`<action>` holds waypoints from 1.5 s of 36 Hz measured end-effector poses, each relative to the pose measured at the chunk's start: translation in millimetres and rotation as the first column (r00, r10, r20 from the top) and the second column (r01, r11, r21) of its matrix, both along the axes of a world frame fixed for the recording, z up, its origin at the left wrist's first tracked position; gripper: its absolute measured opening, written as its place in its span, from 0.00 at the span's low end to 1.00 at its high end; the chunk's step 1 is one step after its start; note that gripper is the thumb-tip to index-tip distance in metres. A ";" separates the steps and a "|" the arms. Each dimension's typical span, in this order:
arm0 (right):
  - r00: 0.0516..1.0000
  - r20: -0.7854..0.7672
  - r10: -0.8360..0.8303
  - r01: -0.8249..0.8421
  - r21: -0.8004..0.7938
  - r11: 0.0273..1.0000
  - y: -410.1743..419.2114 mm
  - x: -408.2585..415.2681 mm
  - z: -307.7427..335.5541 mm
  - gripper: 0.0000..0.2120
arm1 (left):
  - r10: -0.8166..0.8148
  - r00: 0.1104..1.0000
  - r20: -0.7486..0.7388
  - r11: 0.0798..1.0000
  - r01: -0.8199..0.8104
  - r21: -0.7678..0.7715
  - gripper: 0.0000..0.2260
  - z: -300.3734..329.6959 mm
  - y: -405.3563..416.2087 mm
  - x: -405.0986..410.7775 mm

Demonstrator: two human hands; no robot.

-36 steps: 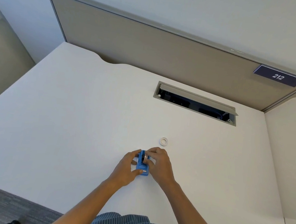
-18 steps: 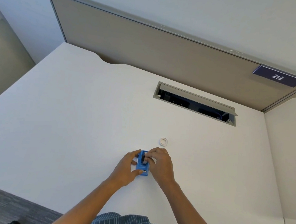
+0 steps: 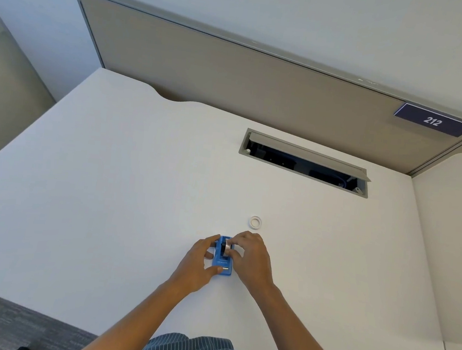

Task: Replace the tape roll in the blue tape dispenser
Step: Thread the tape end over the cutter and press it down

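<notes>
Dispenser: blue tape dispenser (image 3: 223, 260) sits flat on the white desk (image 3: 109, 191), near its front edge, between both hands.
Left hand: left hand (image 3: 195, 266) clamps the dispenser's left side, thumb at the near end, fingers curled up by the far end. Acts as a brace.
Right hand: right hand (image 3: 250, 257) pinches a small pale roll (image 3: 228, 246) w/ thumb + forefinger, right at the dispenser's slot. Can't tell if roll is fully seated.
Spare ring: white ring (image 3: 255, 222) lies flat on the desk just beyond the right hand, apart from it. Prob. the empty core or another roll; too small to say which.
Handling, dispenser: prob. light hard plastic, so it will skid on the smooth desk unless pinned. Grip by the side walls, away from the cutter end.
Handling, roll: light, stiff ring, sticky on the loose end, slick on the sides. Best held by the flat faces, edge-on, so it drops straight into the slot.
Risk: roll cocking sideways in the slot, or tape end sticking to fingers.
Background: open cable tray (image 3: 304, 162) + divider panel (image 3: 234, 70) behind, not involved.
</notes>
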State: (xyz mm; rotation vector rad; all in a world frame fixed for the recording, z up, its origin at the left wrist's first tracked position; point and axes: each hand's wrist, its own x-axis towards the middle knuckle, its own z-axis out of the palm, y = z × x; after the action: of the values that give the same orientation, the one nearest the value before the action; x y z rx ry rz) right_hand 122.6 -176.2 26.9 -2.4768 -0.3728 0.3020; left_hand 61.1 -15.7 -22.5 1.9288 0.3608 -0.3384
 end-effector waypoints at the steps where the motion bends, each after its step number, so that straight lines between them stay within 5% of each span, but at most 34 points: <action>1: 1.000 -0.001 0.001 -0.001 0.000 1.000 0.2 0.0 0.1 0.07 | -0.002 1.000 -0.001 1.000 0.002 -0.001 0.36 0.2 0.2 0.0; 13: 1.000 -0.015 0.015 -0.016 -0.015 1.000 -0.2 -2.0 0.1 0.16 | -0.002 1.000 -0.007 1.000 0.002 -0.003 0.37 2.5 0.4 -0.6; 54: 0.998 0.013 -0.065 0.065 -0.013 0.998 1.5 -2.2 2.3 0.04 | -0.057 0.998 0.014 0.995 0.056 0.078 0.36 12.0 1.8 -1.2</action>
State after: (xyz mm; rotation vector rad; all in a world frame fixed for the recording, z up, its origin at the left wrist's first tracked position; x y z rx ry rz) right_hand 120.4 -174.7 29.2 -2.4990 -0.2955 0.2628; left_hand 59.9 -13.9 -10.5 2.0195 0.3133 -0.3496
